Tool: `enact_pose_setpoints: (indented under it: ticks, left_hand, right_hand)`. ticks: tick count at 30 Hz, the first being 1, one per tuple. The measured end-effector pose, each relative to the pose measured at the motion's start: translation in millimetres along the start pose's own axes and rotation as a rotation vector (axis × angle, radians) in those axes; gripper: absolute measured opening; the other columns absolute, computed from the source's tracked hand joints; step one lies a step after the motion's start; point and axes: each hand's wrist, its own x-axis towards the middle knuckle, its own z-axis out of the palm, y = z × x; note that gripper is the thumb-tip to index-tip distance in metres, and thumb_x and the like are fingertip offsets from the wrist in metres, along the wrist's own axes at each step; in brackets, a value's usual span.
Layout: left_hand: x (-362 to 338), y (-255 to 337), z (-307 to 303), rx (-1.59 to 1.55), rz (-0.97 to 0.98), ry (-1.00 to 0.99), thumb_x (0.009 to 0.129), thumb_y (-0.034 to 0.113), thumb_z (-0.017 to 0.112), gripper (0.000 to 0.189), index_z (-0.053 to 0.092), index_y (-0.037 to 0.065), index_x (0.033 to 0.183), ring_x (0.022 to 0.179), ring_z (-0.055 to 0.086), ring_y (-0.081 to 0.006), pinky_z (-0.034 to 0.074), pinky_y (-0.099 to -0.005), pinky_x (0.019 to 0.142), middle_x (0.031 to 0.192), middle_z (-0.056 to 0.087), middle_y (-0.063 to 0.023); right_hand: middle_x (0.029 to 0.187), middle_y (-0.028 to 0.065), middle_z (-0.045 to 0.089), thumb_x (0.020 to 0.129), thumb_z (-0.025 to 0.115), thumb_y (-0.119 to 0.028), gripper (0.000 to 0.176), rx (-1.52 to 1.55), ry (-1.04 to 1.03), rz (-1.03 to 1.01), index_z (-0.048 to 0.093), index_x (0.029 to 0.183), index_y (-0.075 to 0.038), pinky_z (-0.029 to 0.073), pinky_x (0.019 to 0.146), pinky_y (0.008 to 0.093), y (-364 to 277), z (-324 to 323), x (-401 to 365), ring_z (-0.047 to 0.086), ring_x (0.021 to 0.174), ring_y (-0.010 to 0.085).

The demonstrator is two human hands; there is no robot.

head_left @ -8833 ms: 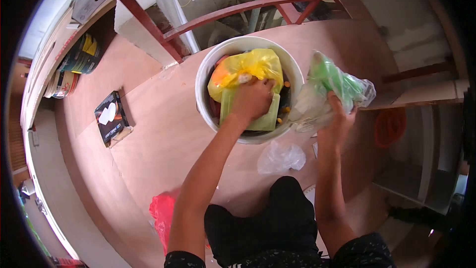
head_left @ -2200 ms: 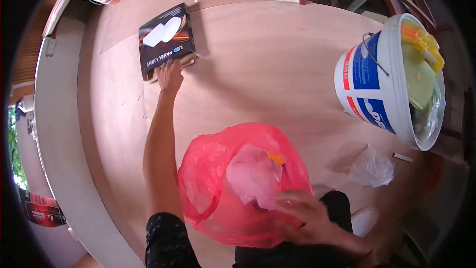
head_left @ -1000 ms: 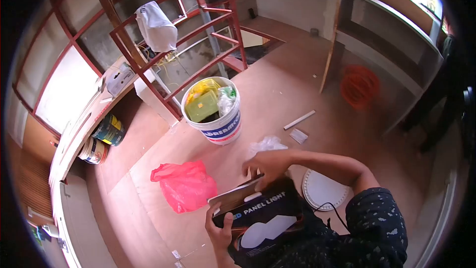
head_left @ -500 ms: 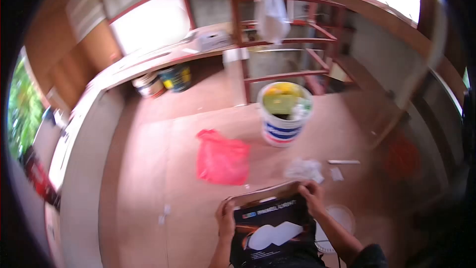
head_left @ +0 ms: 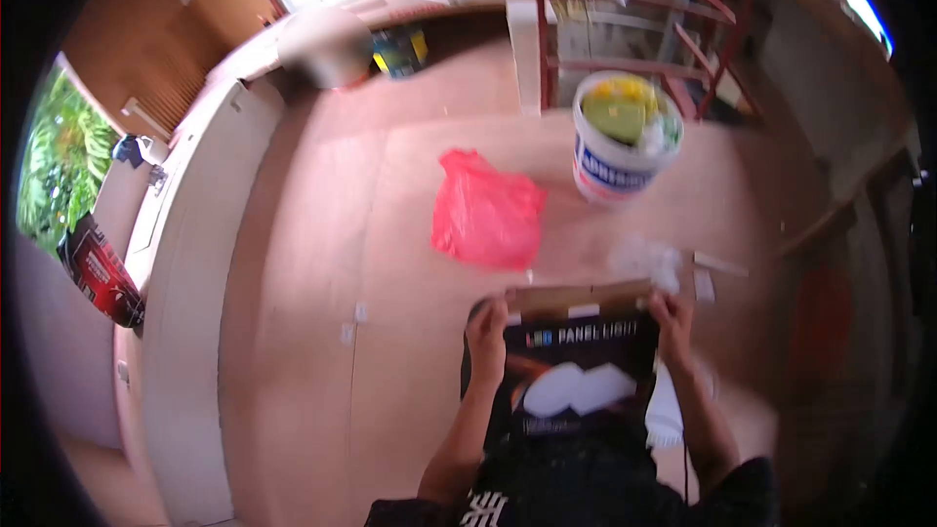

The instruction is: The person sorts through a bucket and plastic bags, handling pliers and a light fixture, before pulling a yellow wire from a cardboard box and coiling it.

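Observation:
A black printed LED panel light box (head_left: 576, 376) is held up in front of my body, its lettering facing me. My left hand (head_left: 486, 334) grips its upper left corner, and my right hand (head_left: 672, 327) has fingers closed on the upper right corner. Along the top edge runs a brown cardboard strip with a small white patch. Beyond the box lies a crumpled pink plastic bag (head_left: 488, 210). Some clear plastic wrapping (head_left: 644, 262) rests just past my right hand. A round white object (head_left: 664, 410) is partly hidden behind the box and my right forearm.
A white bucket (head_left: 615, 161) filled with odds and ends stands ahead, before a red metal frame (head_left: 625, 66). A long pale counter (head_left: 200, 273) runs down the left, with a red-and-black bag (head_left: 101, 271) beside it. Containers (head_left: 400, 51) sit under the far shelf.
The view has tilted down and shifted left, so the floor things appear higher and farther right. Both hands still hold the box, which is now more level and facing me squarely.

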Motion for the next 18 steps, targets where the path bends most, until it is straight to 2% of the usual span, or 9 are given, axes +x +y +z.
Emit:
enact_pose_setpoints:
  ticks: [1,2,3,4,6,11,12,14,18]
  left_hand:
    - [1,-8,1,0.028,-0.052,0.124,0.091,0.029,0.051,0.035,0.06,-0.002,0.105,0.093,0.051,-0.0107,0.038,-0.0255,0.084,0.1,0.059,-0.0016]
    - [-2,6,9,0.066,0.074,0.115,0.091,0.032,0.05,0.034,0.06,0.0,0.092,0.086,0.048,-0.0093,0.037,-0.0244,0.08,0.089,0.056,0.0013]
    - [-1,-6,-1,0.092,0.068,0.109,0.092,0.033,0.049,0.032,0.056,0.003,0.083,0.081,0.044,-0.008,0.036,-0.0241,0.077,0.082,0.05,0.003]
    - [-1,4,10,0.023,0.11,0.18,0.091,0.024,0.054,0.024,0.049,0.004,0.079,0.069,0.037,-0.0072,0.033,-0.0206,0.069,0.075,0.045,0.0031]
    - [0,8,16,-0.119,0.091,0.131,0.09,0.018,0.054,0.014,0.049,0.005,0.089,0.075,0.045,-0.0066,0.035,-0.0217,0.074,0.086,0.058,-0.0015]
    - [7,17,10,0.027,0.071,0.005,0.087,0.015,0.058,0.016,0.057,0.002,0.098,0.078,0.05,-0.0077,0.038,-0.021,0.073,0.091,0.062,-0.0061]
    - [7,19,10,0.028,0.072,0.004,0.087,0.015,0.058,0.016,0.057,0.002,0.098,0.078,0.05,-0.0077,0.038,-0.021,0.073,0.091,0.062,-0.0061]
    - [7,26,12,0.157,0.168,-0.069,0.086,0.014,0.06,0.017,0.06,0.001,0.097,0.063,0.045,-0.0027,0.037,-0.0169,0.057,0.08,0.061,-0.0021]
    - [9,35,11,0.218,0.081,-0.017,0.084,0.01,0.061,0.014,0.059,0.001,0.095,0.061,0.045,-0.0023,0.036,-0.0162,0.055,0.077,0.059,0.0004]
  right_hand:
    - [0.099,0.0032,0.056,0.085,0.059,-0.021,0.034,0.009,0.012,-0.125,0.052,0.111,0.0,0.039,0.076,0.0226,4,1,3,0.049,0.089,0.0095]
    - [0.105,0.0056,0.054,0.087,0.057,-0.02,0.045,0.042,0.153,-0.064,0.039,0.125,-0.003,0.04,0.08,0.0253,1,11,-3,0.049,0.095,0.0112]
    - [0.108,0.0085,0.053,0.088,0.054,-0.017,0.05,0.098,0.003,-0.072,0.031,0.132,-0.007,0.039,0.083,0.026,-16,11,-5,0.048,0.099,0.0129]
    - [0.106,0.0073,0.053,0.089,0.053,-0.015,0.046,0.059,-0.019,-0.143,0.035,0.131,-0.008,0.038,0.085,0.0251,-25,15,-5,0.048,0.099,0.0128]
    - [0.103,0.0039,0.053,0.089,0.052,-0.017,0.037,-0.062,-0.086,-0.079,0.045,0.125,-0.007,0.037,0.085,0.0242,-21,7,-3,0.048,0.095,0.0119]
    - [0.097,0.002,0.054,0.088,0.055,-0.02,0.025,0.109,-0.12,-0.095,0.051,0.109,-0.007,0.037,0.083,0.0239,-24,15,-4,0.049,0.089,0.0102]
    - [0.097,0.002,0.054,0.088,0.055,-0.02,0.025,0.111,-0.119,-0.096,0.051,0.109,-0.007,0.037,0.083,0.0239,-26,16,-3,0.049,0.089,0.0102]
    - [0.094,0.0016,0.055,0.087,0.055,-0.02,0.02,0.059,-0.089,-0.059,0.052,0.102,-0.006,0.039,0.08,0.024,-30,17,1,0.05,0.085,0.0102]
    - [0.093,0.0023,0.056,0.086,0.053,-0.015,0.018,-0.007,-0.097,0.014,0.052,0.102,-0.006,0.042,0.077,0.0243,-39,13,4,0.052,0.082,0.0104]
